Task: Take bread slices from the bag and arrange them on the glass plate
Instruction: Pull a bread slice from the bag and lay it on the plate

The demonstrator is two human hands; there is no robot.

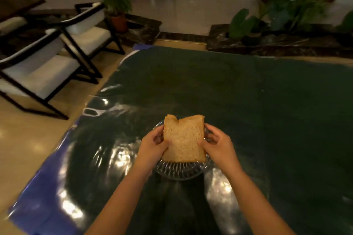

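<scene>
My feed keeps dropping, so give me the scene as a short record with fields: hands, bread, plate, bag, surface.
left hand: grips the slice's left edge
right hand: grips the slice's right edge
bread slice: one slice, over the plate, its near edge low by the rim; contact unclear
glass plate: ribbed clear glass, mostly hidden by the slice
bag: not in view
table: dark green cover with glare

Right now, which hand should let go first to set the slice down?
Either, probably; left hand and right hand grip opposite edges of the bread slice evenly over the glass plate. No bag is visible.
</scene>
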